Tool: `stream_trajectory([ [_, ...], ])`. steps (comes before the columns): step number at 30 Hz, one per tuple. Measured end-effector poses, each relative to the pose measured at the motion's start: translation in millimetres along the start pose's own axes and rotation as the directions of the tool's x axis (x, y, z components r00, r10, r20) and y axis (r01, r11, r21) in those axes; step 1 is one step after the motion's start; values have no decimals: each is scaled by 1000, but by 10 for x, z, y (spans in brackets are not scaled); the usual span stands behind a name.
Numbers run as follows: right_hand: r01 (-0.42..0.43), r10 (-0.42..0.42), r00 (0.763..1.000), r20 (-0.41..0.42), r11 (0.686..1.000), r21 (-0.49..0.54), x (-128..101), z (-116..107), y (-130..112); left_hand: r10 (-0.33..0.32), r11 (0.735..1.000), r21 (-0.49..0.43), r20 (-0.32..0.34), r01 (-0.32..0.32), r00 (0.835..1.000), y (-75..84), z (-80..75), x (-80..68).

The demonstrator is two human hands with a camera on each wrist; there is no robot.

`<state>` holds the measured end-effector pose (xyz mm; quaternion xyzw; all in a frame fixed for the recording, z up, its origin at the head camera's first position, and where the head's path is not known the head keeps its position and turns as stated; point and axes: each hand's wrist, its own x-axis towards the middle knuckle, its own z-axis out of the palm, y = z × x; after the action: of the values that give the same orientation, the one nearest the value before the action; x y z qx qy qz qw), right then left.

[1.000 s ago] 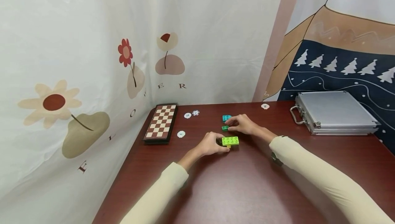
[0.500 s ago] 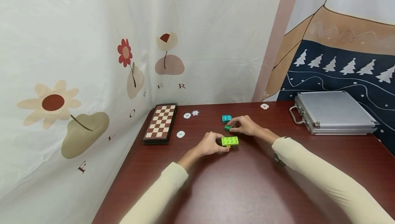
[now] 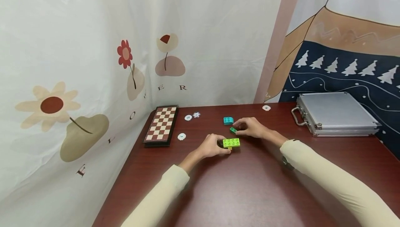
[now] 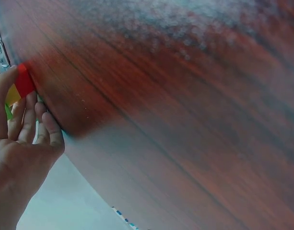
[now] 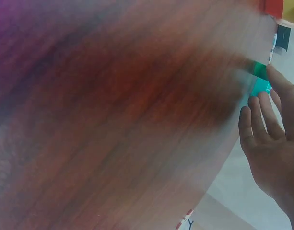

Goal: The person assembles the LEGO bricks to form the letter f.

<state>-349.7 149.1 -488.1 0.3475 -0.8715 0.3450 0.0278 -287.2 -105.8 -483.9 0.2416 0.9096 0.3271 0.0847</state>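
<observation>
A stack of toy building bricks is gripped by my left hand [image 3: 210, 146] between thumb and fingers. Its top is a wide lime-green brick [image 3: 231, 142]; below it the left wrist view shows a yellow brick [image 4: 13, 96] and a red brick [image 4: 25, 80]. To the right and farther back, my right hand [image 3: 252, 127] pinches a small green brick [image 3: 233, 129] with thumb and forefinger, low over the table. Just behind that one lies a blue-turquoise brick [image 3: 228, 120], near the right fingertips; in the right wrist view the fingers partly cover it.
A folded checkered game board [image 3: 160, 124] lies at the table's back left. White poker chips, such as the nearest one [image 3: 181, 136], are scattered beside it, and another chip [image 3: 266, 108] is farther right. A silver case [image 3: 337, 112] stands at the back right, against the curtain.
My right hand has shifted slightly right with the small green brick, which now sits turned at an angle. The left hand keeps its grip on the stack, nearly still.
</observation>
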Motion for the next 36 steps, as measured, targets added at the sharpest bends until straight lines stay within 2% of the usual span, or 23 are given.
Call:
stream_trajectory([
  [5, 42, -41, 997, 67, 999, -4, 31, 0, -5, 13, 1000, -3, -1, -13, 1000, 0, -12, 4],
  [9, 40, -39, 994, 100, 999, -11, 52, 7, -2, 25, 1000, 1, 1, -25, 1000, 8, -11, 3],
  [17, 33, -31, 997, 71, 999, -30, 12, -18, 4, 32, 999, -7, 1, -32, 999, 13, -10, -4],
  [32, -4, 5, 999, 48, 1000, -27, -231, -168, 20, 38, 999, -6, 1, -38, 999, 4, -27, -25],
  [36, -21, 21, 999, 40, 1000, -5, -261, -226, -25, 61, 998, -20, -14, -61, 998, 7, -34, -29],
])
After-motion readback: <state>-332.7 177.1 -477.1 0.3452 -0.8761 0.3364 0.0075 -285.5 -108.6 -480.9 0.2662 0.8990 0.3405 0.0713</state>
